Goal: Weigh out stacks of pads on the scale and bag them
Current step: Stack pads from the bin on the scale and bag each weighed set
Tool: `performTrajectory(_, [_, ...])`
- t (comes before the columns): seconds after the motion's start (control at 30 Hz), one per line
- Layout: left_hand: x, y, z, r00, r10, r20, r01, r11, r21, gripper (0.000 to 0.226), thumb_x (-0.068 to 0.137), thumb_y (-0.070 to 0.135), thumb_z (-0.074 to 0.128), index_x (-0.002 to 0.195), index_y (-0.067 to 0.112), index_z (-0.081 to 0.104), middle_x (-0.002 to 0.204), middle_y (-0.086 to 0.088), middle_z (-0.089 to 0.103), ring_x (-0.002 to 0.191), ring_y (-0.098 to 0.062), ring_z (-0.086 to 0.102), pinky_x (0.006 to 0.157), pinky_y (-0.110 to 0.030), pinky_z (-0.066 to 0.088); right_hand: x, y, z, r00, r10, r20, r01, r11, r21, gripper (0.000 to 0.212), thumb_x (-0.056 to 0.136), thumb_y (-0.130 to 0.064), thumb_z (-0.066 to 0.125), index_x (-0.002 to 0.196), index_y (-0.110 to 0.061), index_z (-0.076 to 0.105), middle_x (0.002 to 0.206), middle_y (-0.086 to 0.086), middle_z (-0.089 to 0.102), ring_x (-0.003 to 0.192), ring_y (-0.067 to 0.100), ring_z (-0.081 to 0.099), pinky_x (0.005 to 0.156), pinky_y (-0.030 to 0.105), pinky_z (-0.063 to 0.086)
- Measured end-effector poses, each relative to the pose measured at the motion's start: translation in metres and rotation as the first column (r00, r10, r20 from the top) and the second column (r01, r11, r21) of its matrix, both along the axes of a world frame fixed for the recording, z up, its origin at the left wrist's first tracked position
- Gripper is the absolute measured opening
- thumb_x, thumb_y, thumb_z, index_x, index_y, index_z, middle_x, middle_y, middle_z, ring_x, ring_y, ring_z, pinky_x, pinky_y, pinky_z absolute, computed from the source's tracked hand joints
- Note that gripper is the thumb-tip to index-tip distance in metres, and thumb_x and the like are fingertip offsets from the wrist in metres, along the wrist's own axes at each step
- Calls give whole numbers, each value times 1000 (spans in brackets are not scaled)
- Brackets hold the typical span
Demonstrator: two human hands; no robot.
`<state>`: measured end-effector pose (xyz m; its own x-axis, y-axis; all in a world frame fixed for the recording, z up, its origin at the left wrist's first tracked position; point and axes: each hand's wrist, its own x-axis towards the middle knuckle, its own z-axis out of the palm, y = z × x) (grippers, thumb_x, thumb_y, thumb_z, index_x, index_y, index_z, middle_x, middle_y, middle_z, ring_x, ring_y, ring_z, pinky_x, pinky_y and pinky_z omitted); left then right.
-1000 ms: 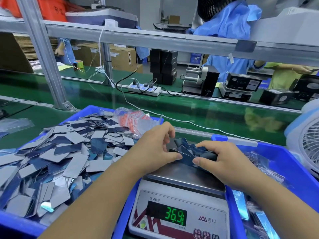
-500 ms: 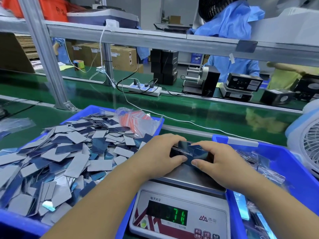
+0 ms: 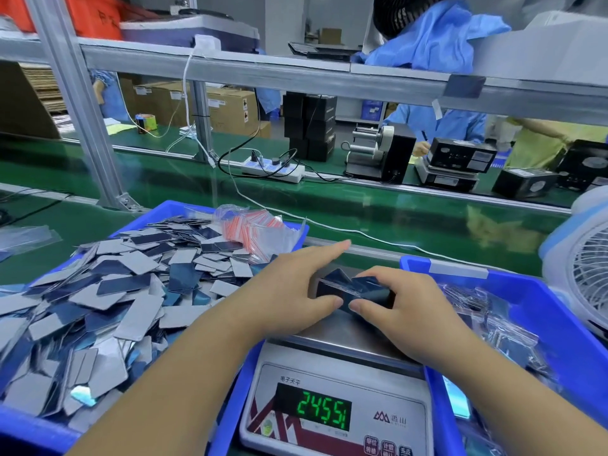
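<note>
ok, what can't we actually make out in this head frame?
- Stack of pads: count unreadable; the left hand and right hand cover both ends.
- Scale buttons: cut off by the bottom edge.
- Scale display: digits show, decimal point and unit too small.
- Right blue bin: bagged contents blurred by glare, partly behind the right arm.

Scale platter [image 3: 332, 334] hemmed between two blue bins [image 3: 230, 399] [image 3: 559, 327]; open space above.

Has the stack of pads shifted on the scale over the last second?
Yes. The stack of pads, loosely fanned a second ago, is now squared into a tight block between the left hand and right hand, in about the same place on the scale platform.
</note>
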<state>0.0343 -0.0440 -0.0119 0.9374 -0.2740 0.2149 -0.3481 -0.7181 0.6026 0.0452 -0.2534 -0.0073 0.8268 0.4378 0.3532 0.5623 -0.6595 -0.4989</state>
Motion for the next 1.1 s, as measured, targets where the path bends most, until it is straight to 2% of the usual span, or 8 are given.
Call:
performTrajectory(0.1, [-1,-7,-2,999,-52,-14,54,992,115,74,92,35,63,152,50,23,146,27,41,119,16,40,95,-1,27,2,-2,0,1000,-18,22,18,1000,0,21,80,-27,77,96,-38,69,90,-42,60,88,-18,54,72,0,35])
performTrajectory(0.17, [1,-3,-1,1000,-12,-2,12,987,159,63,94,37,62,151,42,36,146,23,43,131,5,38,101,-9,25,2,-2,0,1000,-11,17,11,1000,-12,22,81,-28,76,100,-37,69,84,-39,62,90,-19,52,74,-1,34])
performTrajectory(0.3, [0,1,-2,1000,17,-16,-15,994,104,52,92,34,65,142,38,51,95,39,56,100,24,46,79,4,30,3,-2,-1,1000,22,-1,-22,996,-86,32,86,-33,70,117,-39,63,103,-26,63,95,-12,48,79,-3,30])
performTrajectory(0.43, [1,-14,-4,1000,-7,12,8,999,-32,59,91,20,64,145,36,48,134,22,59,116,11,49,96,-3,35,1,0,-1,997,62,-52,-66,995,-81,47,88,-29,65,131,-42,53,104,-25,49,89,-21,44,76,-1,31])
performTrajectory(0.53, [2,-17,-5,1000,-18,12,19,998,-52,64,91,21,65,148,40,42,133,23,57,108,12,51,90,-2,35,3,-4,3,993,58,-100,-63,997,-49,52,86,-23,64,124,-54,47,110,-22,50,92,-13,49,78,8,39])
performTrajectory(0.6, [1,-16,-5,999,-30,-15,29,998,-63,65,92,21,65,148,43,39,129,25,55,101,15,50,87,-5,34,3,-10,6,986,58,-155,-55,998,25,53,84,-18,64,114,-58,47,103,-20,54,76,-2,54,69,11,43])
performTrajectory(0.8, [3,-17,-6,1000,-11,0,11,999,47,47,96,26,61,143,30,52,117,15,54,111,-2,47,96,-17,35,7,-17,8,983,48,-178,-7,974,225,42,80,-3,69,95,-42,66,77,-13,63,52,4,45,53,12,41])
performTrajectory(1.1, [1,-16,-3,1000,-21,-11,21,1000,-8,56,95,19,60,147,32,46,143,15,52,132,-1,42,107,-16,31,7,-5,-1,987,49,-153,13,925,379,29,80,-11,77,88,-38,71,56,-4,63,46,11,55,52,18,44])
